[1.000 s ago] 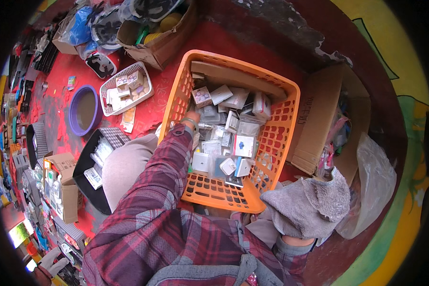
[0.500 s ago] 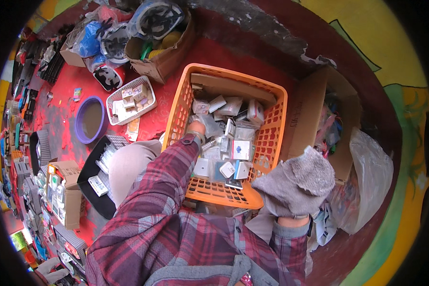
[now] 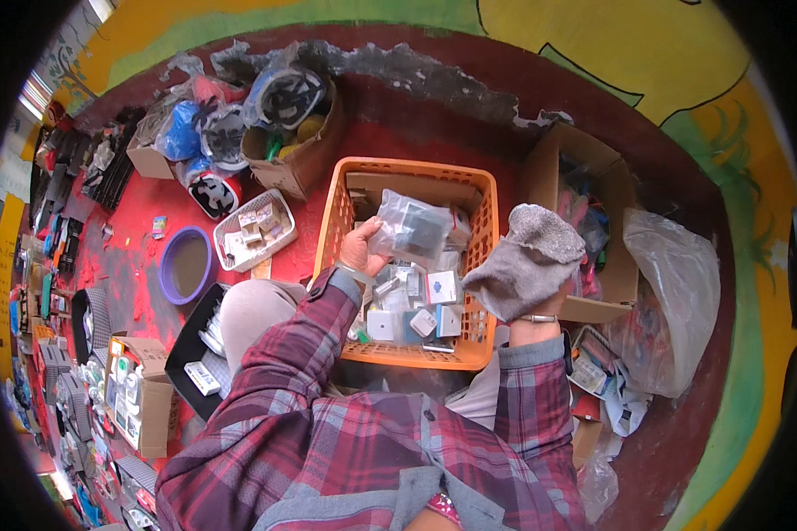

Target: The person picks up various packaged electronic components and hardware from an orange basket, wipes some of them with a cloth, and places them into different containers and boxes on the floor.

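Observation:
My left hand (image 3: pixel 364 247) pinches the edge of a clear plastic bag (image 3: pixel 413 228) with a dark flat item inside, raised above an orange plastic basket (image 3: pixel 329 212). In the basket lie several small white boxes (image 3: pixel 442 287) and clear packets, with a piece of cardboard along its far side. A grey cloth (image 3: pixel 527 264) is draped over my right hand (image 3: pixel 540 305), just right of the basket's rim. The cloth hides most of those fingers, and the hand is wrapped in or gripping it.
Right of the basket stand an open cardboard box (image 3: pixel 624 168) and a crumpled clear plastic sheet (image 3: pixel 673 292). To the left are a white basket (image 3: pixel 283 250) of small boxes, a purple basin (image 3: pixel 166 265) and a black tray (image 3: pixel 181 354). Helmets (image 3: pixel 290 97) in bags sit in cartons behind.
My left hand has come up out of the basket's contents with the clear bag. My right hand has risen slightly with the cloth, and the head view has tilted upward.

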Demonstrator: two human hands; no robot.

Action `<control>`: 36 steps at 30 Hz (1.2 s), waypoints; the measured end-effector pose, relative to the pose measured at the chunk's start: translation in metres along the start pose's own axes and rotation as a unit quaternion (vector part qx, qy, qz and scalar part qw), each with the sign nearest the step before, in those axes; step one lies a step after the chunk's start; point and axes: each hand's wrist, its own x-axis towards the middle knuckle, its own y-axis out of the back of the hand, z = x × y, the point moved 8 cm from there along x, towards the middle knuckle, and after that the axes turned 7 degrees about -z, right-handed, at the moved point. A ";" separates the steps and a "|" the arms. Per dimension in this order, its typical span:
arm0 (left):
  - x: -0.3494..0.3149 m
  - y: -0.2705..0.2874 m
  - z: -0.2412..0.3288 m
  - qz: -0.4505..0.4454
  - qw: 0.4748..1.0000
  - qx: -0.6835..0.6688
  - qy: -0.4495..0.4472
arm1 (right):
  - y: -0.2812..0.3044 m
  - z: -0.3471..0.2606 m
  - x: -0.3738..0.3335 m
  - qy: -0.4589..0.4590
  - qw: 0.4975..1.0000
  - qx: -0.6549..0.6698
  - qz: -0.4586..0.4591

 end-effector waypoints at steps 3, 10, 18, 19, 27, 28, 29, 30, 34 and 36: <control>-0.011 -0.070 0.018 -0.087 0.996 -0.030 -0.010 | 0.010 -0.005 0.020 0.018 0.997 0.034 -0.074; -0.037 -0.158 0.046 -0.111 0.991 0.065 -0.022 | 0.005 0.042 0.029 -0.042 0.994 0.067 -0.078; -0.053 -0.136 -0.008 -0.151 0.972 0.179 0.034 | 0.019 0.088 0.017 -0.014 0.963 -0.245 0.111; -0.054 -0.141 -0.007 -0.161 0.973 0.162 0.040 | 0.020 0.085 0.018 0.024 0.964 -0.238 0.119; -0.049 -0.125 -0.011 -0.102 0.975 0.187 -0.056 | 0.021 0.073 0.015 0.083 0.931 -0.283 0.217; -0.045 -0.131 -0.011 -0.160 0.963 0.210 -0.049 | 0.024 0.075 0.014 0.083 0.928 -0.286 0.224; -0.049 -0.120 -0.018 -0.134 0.969 0.206 0.012 | 0.032 0.080 0.011 0.049 0.929 -0.252 0.266; -0.048 -0.117 -0.017 -0.119 0.980 0.160 0.016 | 0.041 0.080 0.013 0.057 0.931 -0.257 0.254; -0.043 -0.110 -0.007 -0.080 0.996 0.035 0.012 | 0.054 0.066 0.013 0.008 0.923 -0.234 0.306; -0.042 -0.106 0.003 -0.063 0.998 0.003 0.000 | 0.038 0.053 0.012 0.020 0.926 -0.175 0.335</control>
